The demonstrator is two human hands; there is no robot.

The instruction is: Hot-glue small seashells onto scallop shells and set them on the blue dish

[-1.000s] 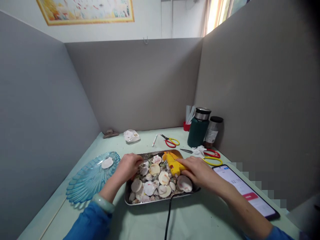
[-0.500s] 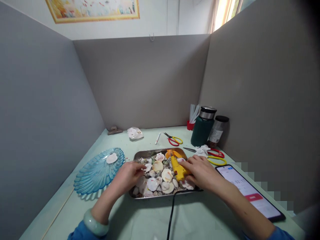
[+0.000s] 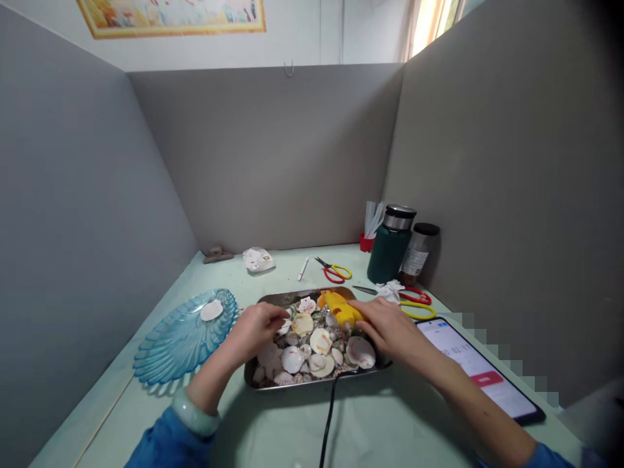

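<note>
Grey panels (image 3: 263,156) stand on three sides of the workspace, with a framed picture (image 3: 178,16) on the wall beyond the back one. Between them spreads a pale green tabletop (image 3: 370,422). On its left I can see a blue, ribbed, shell-shaped dish (image 3: 168,351), with a white shell (image 3: 211,310) lying in its far end. Beside it, in front of the person, sits a metal tray (image 3: 312,386) filled with shells and small stones. To the right a phone (image 3: 487,377) lies face up, its screen lit. Behind it stands a dark green flask (image 3: 389,253), with a black-lidded jar (image 3: 416,255) just to its right.

The left hand (image 3: 256,330) hovers over the tray's left end, fingers bent and thumb close to them; from here I can't tell whether anything is pinched there. The right hand (image 3: 387,324) is partly closed, its fingers curled on the yellow glue gun (image 3: 344,313), which is over the shells in the right part of the tray. A black cord (image 3: 329,416) runs over the near rim towards the person.

Past the tray, a crumpled white packet (image 3: 258,260) lies far left, a small white tube (image 3: 303,269) and red-and-yellow scissors (image 3: 334,269) nearer the middle. A larger pair (image 3: 418,309) is by the flask, partly under a crumpled tissue (image 3: 390,290).
</note>
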